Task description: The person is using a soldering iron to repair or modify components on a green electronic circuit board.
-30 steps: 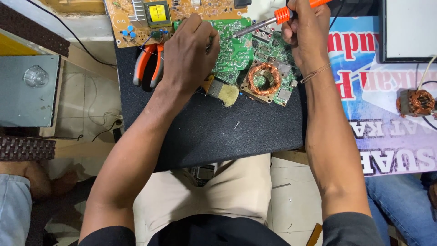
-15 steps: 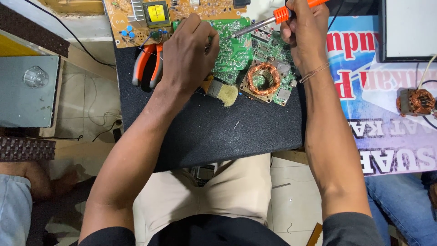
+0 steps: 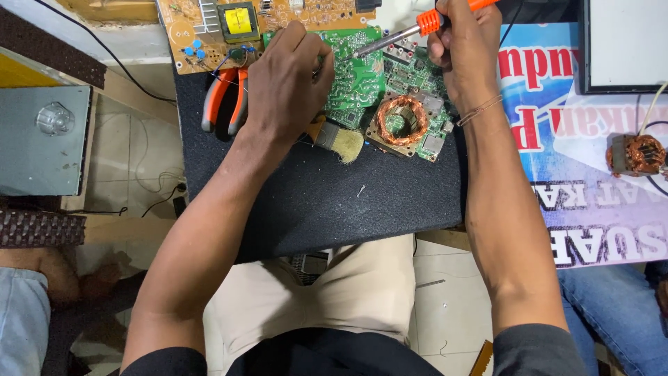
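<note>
the right hand [image 3: 467, 52] has its grip pressed together around the orange handle of a soldering iron [image 3: 417, 26], whose metal shaft slants down and to the left so that the tip meets the green circuit board [image 3: 362, 76] just beside the left hand's fingertips. the left hand [image 3: 285, 87] lies knuckles-up on the left part of that same board, fingers curled down against it; whether its grip pinches anything small underneath cannot be told, since the back of the hand hides the fingertips. the green circuit board sits at the far edge of a black foam mat [image 3: 327, 202] that covers the counter, and it lies between the two hands, under both. on the board's right half stands one round copper coil [image 3: 402, 120], just below the soldering iron's shaft and near the right wrist. one small brush with pale bristles [image 3: 339, 139] lies on the mat touching the board's near edge, just beside the left wrist. one pair of pliers with orange and grey handles [image 3: 224, 104] lies to the left of the left hand, near it. behind them is one tan circuit board [image 3: 209, 28] carrying a yellow transformer. well apart to the right, a second copper-wound coil [image 3: 637, 154] rests on a printed banner [image 3: 557, 160]. no containers show in the view.
</note>
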